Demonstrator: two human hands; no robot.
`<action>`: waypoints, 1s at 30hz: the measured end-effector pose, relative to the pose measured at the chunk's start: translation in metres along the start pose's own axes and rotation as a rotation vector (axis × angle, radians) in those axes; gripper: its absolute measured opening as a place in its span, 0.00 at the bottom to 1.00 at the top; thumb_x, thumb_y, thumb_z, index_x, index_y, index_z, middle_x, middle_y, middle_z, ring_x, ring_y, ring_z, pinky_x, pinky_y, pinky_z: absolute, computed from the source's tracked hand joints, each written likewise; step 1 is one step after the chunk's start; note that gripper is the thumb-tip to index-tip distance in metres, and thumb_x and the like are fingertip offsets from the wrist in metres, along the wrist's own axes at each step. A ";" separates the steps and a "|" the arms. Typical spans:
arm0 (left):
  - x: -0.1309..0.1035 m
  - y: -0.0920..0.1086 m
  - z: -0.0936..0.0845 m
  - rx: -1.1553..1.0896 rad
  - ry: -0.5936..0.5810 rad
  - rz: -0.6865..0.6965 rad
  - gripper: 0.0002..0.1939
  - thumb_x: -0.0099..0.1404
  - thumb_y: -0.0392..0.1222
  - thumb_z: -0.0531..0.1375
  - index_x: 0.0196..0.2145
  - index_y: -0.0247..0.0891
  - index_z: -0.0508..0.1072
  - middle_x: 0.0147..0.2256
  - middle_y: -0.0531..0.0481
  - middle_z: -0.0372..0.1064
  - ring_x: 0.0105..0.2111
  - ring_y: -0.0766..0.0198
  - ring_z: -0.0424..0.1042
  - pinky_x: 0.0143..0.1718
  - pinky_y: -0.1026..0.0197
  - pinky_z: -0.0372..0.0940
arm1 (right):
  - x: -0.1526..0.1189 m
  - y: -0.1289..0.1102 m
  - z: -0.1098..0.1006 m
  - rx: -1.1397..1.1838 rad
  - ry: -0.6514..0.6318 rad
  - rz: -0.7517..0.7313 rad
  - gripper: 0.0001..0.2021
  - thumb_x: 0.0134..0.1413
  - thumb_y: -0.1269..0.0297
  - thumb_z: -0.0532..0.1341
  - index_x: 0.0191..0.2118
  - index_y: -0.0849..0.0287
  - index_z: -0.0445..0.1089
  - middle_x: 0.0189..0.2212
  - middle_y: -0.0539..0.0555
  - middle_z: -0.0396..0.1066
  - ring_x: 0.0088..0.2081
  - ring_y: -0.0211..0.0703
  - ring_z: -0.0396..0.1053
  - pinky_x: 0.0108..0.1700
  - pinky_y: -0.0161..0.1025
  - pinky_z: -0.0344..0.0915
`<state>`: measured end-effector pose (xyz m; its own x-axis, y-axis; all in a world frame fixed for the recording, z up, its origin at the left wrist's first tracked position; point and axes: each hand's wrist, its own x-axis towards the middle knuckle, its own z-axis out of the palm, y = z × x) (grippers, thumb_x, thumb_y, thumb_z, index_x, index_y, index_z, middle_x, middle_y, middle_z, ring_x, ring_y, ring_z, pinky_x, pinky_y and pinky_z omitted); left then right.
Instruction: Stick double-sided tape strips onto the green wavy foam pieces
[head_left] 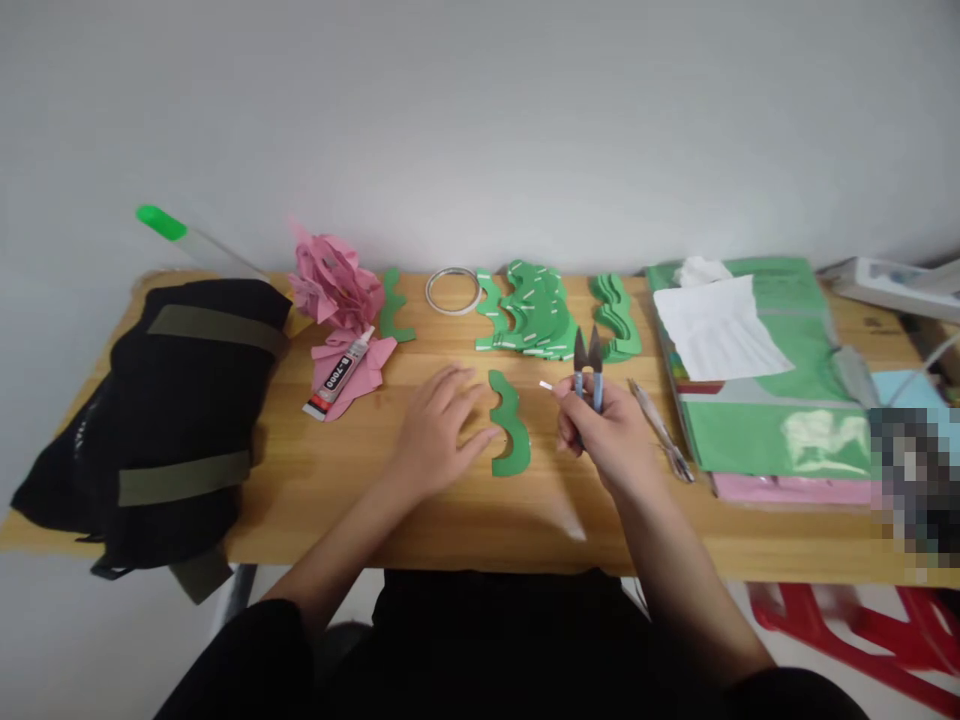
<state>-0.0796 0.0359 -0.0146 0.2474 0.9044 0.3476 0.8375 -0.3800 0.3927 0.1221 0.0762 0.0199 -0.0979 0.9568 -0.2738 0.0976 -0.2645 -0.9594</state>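
Note:
A wavy-edged green paper cutout (513, 440) lies on the table in front of me. Just left of it rests my left hand (442, 435), fingers apart and holding nothing, its thumb close to the cutout's edge. Thread snips (589, 370) with dark blades and bluish handles are in my right hand (604, 425), blades pointing away from me. A tiny white strip (546, 385) sticks out at the fingertips of that hand. Behind are a pile of green cutouts bearing white strips (536, 310), a stack of plain green cutouts (616, 315) and a roll of tape (453, 290).
On the left lie a black bag (195, 420), crumpled pink paper (337, 280) and a B-7000 glue tube (339, 375). To the right are a pen-like tool (661, 430), green paper packs (772, 430) and a white tissue (720, 330). A wall borders the table's back.

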 end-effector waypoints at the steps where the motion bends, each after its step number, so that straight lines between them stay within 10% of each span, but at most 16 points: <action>1: -0.002 -0.005 0.004 -0.020 -0.089 0.035 0.25 0.66 0.52 0.60 0.54 0.32 0.70 0.56 0.32 0.68 0.60 0.44 0.65 0.58 0.39 0.63 | 0.004 0.003 0.003 -0.064 -0.004 -0.003 0.11 0.52 0.55 0.62 0.29 0.55 0.63 0.10 0.42 0.60 0.12 0.35 0.58 0.16 0.32 0.52; 7: -0.002 -0.016 0.013 -0.039 -0.380 0.156 0.32 0.66 0.58 0.58 0.60 0.36 0.67 0.67 0.30 0.50 0.68 0.40 0.50 0.64 0.37 0.52 | 0.030 0.015 0.022 -0.410 -0.099 -0.061 0.09 0.58 0.57 0.56 0.29 0.52 0.59 0.12 0.41 0.60 0.12 0.38 0.62 0.19 0.35 0.58; 30: -0.001 -0.023 0.016 -0.068 -0.415 0.164 0.30 0.66 0.61 0.57 0.58 0.38 0.69 0.69 0.34 0.49 0.69 0.44 0.47 0.66 0.41 0.48 | 0.052 0.023 0.041 -0.834 -0.093 -0.027 0.08 0.57 0.62 0.54 0.27 0.52 0.60 0.13 0.47 0.63 0.18 0.45 0.65 0.26 0.38 0.55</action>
<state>-0.0908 0.0470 -0.0373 0.5605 0.8270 0.0441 0.7404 -0.5243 0.4205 0.0786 0.1150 -0.0190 -0.1887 0.9379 -0.2910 0.7905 -0.0307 -0.6116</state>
